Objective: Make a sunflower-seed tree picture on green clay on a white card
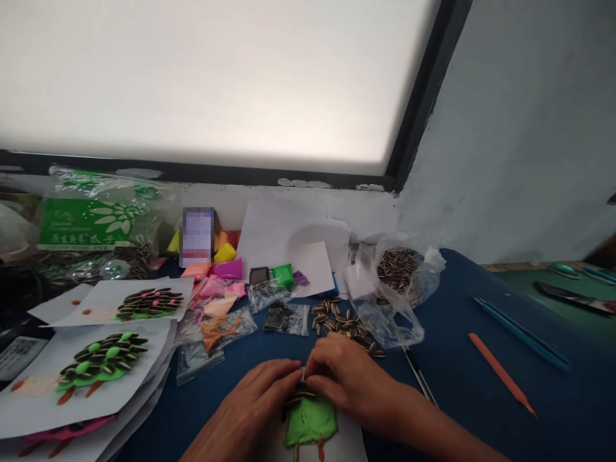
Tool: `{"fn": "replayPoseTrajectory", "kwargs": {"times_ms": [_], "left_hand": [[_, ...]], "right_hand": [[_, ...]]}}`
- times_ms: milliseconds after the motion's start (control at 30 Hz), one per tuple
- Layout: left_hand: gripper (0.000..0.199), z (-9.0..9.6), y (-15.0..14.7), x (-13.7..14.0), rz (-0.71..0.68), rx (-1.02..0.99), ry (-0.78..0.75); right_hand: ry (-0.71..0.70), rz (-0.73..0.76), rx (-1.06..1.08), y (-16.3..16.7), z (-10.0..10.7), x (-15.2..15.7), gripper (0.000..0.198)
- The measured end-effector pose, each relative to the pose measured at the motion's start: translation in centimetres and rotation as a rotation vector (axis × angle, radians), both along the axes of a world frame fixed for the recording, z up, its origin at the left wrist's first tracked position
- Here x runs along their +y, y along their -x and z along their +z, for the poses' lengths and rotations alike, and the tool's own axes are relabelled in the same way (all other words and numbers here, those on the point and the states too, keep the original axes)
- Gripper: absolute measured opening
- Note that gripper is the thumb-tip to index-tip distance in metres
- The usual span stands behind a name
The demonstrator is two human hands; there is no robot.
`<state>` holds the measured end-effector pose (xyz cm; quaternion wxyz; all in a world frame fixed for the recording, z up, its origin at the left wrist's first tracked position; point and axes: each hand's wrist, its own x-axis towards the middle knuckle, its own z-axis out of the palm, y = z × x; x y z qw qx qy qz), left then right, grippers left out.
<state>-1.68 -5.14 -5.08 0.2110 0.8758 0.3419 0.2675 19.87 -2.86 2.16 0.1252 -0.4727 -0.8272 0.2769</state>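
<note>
A bright green clay patch (312, 420) with brown clay legs (320, 449) lies on a sheet of white paper (349, 446) right in front of me. Several striped sunflower seeds (299, 396) are set along the patch's upper edge. My left hand (262, 391) rests at the left of the patch, fingers stretched out over the paper's top edge. On the other side, my right hand (346, 372) is closed in a pinch at the seeds. Whatever sits between its fingertips is hidden. Just beyond that hand lies a loose pile of sunflower seeds (349, 324).
Finished seed-and-clay pictures (106, 359) are stacked at left. Clay packets (228, 269) and small bags (286, 317) line the back. A plastic bag of seeds (397, 273) stands behind the pile. At right lie an orange clay tool (503, 375) and blue tweezers (522, 330).
</note>
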Motion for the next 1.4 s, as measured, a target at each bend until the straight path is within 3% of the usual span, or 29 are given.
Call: {"fn": "replayPoseTrajectory", "kwargs": {"times_ms": [133, 300, 500, 633, 767, 867, 1000, 1133, 1300, 1400], "left_hand": [[0.073, -2.3, 0.2, 0.5, 0.011, 0.000, -0.010], [0.083, -3.0, 0.5, 0.4, -0.027, -0.025, -0.084], [0.065, -3.8, 0.3, 0.9, 0.011, -0.022, -0.027], [0.036, -4.3, 0.0, 1.5, 0.033, -0.076, -0.120], [0.026, -2.1, 0.0, 1.0, 0.056, -0.172, -0.153], [0.037, 0.8, 0.4, 0.5, 0.128, -0.220, -0.156], [0.029, 3.5, 0.8, 1.3, 0.336, -0.142, -0.165], [0.037, 3.9, 0.4, 4.0, 0.425, 0.089, -0.197], [0.062, 3.2, -0.3, 7.2, 0.712, 0.432, -0.120], [0.061, 2.7, -0.2, 7.8, 0.699, 0.446, -0.115]], "right_hand": [[-0.017, -0.056, -0.018, 0.0, 0.4, 0.1, 0.010], [-0.061, -0.089, -0.134, -0.1, 0.2, 0.1, 0.011], [-0.096, -0.097, -0.227, -0.4, -0.1, -0.1, 0.014], [-0.120, -0.108, -0.240, -0.6, -0.2, 0.0, 0.012], [-0.145, -0.115, -0.248, -0.9, -0.3, 0.2, 0.012], [-0.170, -0.121, -0.233, -1.0, 0.2, 0.6, 0.013], [-0.214, -0.129, -0.236, -0.3, 1.5, 1.4, 0.018], [-0.235, -0.106, -0.258, 1.3, 2.3, 2.2, 0.020], [-0.234, -0.094, -0.253, 2.4, 1.8, 2.9, 0.021], [-0.233, -0.107, -0.248, 2.4, 1.3, 3.1, 0.020]]}}
